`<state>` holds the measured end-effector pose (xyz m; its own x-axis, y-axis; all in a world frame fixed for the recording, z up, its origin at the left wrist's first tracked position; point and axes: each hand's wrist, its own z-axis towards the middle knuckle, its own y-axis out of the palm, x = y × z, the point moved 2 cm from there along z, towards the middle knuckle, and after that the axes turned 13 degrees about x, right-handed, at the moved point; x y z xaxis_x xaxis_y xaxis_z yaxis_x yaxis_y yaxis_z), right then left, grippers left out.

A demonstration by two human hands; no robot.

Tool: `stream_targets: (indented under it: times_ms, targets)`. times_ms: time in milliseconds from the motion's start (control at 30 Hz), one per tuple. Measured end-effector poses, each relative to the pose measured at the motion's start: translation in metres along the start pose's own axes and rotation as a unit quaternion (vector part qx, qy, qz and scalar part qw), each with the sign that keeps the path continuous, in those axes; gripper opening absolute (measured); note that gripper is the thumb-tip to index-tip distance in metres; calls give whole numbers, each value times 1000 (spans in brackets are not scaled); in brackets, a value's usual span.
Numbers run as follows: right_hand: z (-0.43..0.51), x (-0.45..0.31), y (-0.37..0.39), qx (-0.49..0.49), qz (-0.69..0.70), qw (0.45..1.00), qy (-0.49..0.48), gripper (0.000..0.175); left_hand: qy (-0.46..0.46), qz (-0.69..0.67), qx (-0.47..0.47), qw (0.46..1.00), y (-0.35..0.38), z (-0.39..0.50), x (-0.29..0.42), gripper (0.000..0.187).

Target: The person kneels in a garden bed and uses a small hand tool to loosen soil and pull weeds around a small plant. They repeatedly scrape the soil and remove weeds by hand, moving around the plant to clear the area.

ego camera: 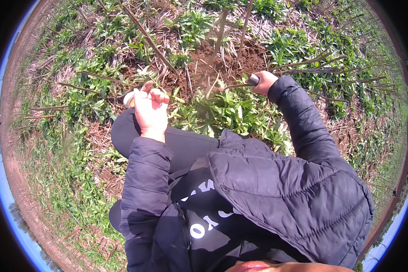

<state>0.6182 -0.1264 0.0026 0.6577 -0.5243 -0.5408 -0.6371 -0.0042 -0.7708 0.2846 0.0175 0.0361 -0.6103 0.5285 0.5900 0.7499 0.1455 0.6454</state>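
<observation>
My left hand (153,110) is raised palm up above my bent knee, its fingers curled around a thin green plant piece (159,85). A pale rounded thing (129,99) lies just left of that hand, partly hidden by it. My right hand (263,82), at the right, is closed on a handle with a grey, rounded end (253,80). A thin curved brown piece (236,86) extends left from this handle; whether it is a blade or a stem I cannot tell. Loose reddish-brown soil (204,73) shows between the hands.
Leafy green weeds (224,108) grow just in front of my legs. A long dry stalk (149,39) leans over the soil at the upper left, and further stalks (306,63) stick out at the right. Dry straw (102,136) covers ground beside my knee.
</observation>
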Motion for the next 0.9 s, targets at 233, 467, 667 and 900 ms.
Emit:
stream_targets:
  times_ms: [233, 467, 667, 900]
  targets:
    - [17, -42, 93, 82, 85, 992, 42, 36, 26, -63, -4, 998, -19, 13, 28, 42]
    - [28, -42, 111, 106, 373, 905, 172, 30, 73, -133, 11, 988, -30, 12, 56, 41]
    - [9, -36, 138, 8, 324, 921, 215, 27, 151, -170, 13, 974, -52, -3, 96, 40]
    - [-20, -37, 143, -21, 30, 999, -29, 48, 298, -206, 72, 929, -189, -92, 189, 39]
